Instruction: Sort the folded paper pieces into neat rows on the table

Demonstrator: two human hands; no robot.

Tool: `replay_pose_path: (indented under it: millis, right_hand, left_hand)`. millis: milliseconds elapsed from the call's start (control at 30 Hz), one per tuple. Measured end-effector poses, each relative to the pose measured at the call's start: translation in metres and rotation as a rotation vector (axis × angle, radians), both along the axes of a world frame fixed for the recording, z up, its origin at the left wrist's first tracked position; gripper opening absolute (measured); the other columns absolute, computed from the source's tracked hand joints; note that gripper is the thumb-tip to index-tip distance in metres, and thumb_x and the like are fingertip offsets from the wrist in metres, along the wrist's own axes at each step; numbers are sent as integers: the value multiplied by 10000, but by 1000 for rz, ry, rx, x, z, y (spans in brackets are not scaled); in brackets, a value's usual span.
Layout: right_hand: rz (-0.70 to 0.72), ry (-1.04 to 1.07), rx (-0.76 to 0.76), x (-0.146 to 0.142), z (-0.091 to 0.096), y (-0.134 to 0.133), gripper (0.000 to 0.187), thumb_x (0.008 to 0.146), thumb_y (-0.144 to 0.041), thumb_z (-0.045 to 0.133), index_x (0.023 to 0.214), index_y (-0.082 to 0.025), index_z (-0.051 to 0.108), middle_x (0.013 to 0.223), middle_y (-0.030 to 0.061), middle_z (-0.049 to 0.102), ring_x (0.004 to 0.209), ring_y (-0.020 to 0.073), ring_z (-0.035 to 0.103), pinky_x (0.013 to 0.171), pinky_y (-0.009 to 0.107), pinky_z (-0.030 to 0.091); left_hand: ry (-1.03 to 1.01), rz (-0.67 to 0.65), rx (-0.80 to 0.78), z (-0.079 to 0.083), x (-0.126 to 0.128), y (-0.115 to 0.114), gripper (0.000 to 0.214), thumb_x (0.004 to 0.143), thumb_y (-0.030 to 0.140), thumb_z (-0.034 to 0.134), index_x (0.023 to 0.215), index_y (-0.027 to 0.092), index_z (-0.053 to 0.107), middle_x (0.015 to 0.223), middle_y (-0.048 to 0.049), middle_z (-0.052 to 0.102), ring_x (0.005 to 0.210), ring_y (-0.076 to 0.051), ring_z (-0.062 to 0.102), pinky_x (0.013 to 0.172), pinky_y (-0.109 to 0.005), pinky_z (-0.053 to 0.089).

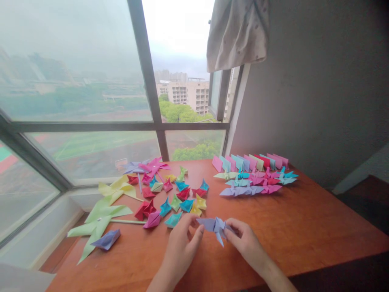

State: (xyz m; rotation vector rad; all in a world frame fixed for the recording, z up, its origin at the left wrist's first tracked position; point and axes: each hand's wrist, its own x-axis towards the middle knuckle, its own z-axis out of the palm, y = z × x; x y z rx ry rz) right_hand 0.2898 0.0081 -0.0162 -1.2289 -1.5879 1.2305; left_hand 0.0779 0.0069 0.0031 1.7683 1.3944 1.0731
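Note:
A lavender paper crane is held between my hands just above the wooden table, its wings spread sideways and a folded point hanging down. My right hand pinches the right wing between thumb and fingers. At the other wing's tip, my left hand is closed, thumb and forefinger on the paper. Just beyond my left hand lies a teal paper boat. More finished cranes stand in rows at the back right, among them a lavender crane and a pink crane.
Several small paper boats in mixed colours spread across the left middle. Paper pinwheels on sticks, one green and one yellow, lie along the left edge. Folded paper cards stand at the back right. A window frame rises behind.

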Motion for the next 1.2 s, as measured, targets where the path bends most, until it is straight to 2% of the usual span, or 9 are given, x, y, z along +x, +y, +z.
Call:
replay_pose_path:
  millis: [100, 200, 300, 467, 667, 800, 967, 1133, 1200]
  right_hand:
    - [96, 12, -43, 5, 3, 1, 294, 887, -427, 554, 804, -158, 641, 736, 3, 568, 706, 140, 492, 657, 236, 384]
    - [137, 47, -79, 9, 4, 3, 299, 865, -434, 578, 775, -155, 634, 702, -6, 554, 684, 131, 485, 625, 225, 376]
    - [138, 8, -57, 11, 8, 4, 282, 859, -409, 588, 765, -150, 651, 681, -8, 559, 665, 126, 478, 600, 219, 363]
    - [172, -113, -34, 12, 20, 3, 248, 869, -361, 576, 771, -155, 672, 709, 2, 604, 679, 132, 500, 632, 230, 379]
    - [169, 100, -141, 14, 13, 2, 318, 815, -467, 644, 757, -154, 643, 681, -4, 595, 646, 123, 511, 602, 221, 380]
    - [139, 294, -234, 13, 3, 2, 403, 763, -554, 674, 715, -161, 600, 633, -11, 556, 598, 112, 481, 592, 226, 384]
    - [-58, 456, -263, 12, -1, 7, 392, 751, -533, 696, 674, -182, 539, 618, -17, 502, 563, 105, 438, 533, 221, 383]
    - [-329, 321, -45, 7, -2, 7, 347, 844, -509, 597, 715, -192, 541, 648, -9, 500, 591, 124, 449, 531, 225, 381]
    - [-333, 171, 81, 0, 0, 2, 337, 879, -501, 552, 742, -193, 565, 682, 6, 537, 635, 142, 490, 571, 237, 404]
  left_hand:
    - [-131, -152, -202, -10, -3, -1, 290, 874, 413, 585, 718, 174, 637, 689, -32, 617, 665, -178, 546, 610, -255, 396]
    - [-321, -261, -324, -15, -4, -2, 294, 846, 449, 628, 794, 161, 651, 727, -27, 622, 702, -171, 557, 649, -246, 410]
    - [-376, -272, -344, -14, -7, -1, 290, 837, 449, 650, 876, 162, 641, 772, -18, 614, 731, -164, 553, 661, -238, 404]
    - [-230, -265, -317, -10, -11, -1, 280, 861, 422, 622, 800, 150, 651, 727, -14, 590, 697, -151, 506, 623, -233, 362]
    - [-378, -318, -408, -8, -6, -7, 378, 789, 510, 689, 707, 148, 619, 635, 3, 567, 615, -124, 471, 570, -220, 318]
    - [-575, -231, -458, -9, 2, -14, 438, 693, 564, 754, 652, 154, 606, 578, 10, 570, 555, -105, 454, 537, -210, 306]
    - [-716, -97, -456, -16, 6, -16, 463, 672, 584, 753, 625, 163, 565, 537, 32, 523, 490, -74, 383, 484, -196, 266]
    - [-595, 58, -423, -20, 4, -8, 495, 635, 639, 746, 643, 165, 605, 548, 15, 558, 484, -90, 428, 458, -198, 274]
    - [-556, 91, -387, -23, 5, -6, 483, 655, 643, 728, 660, 170, 627, 573, 4, 585, 501, -105, 463, 468, -205, 305]
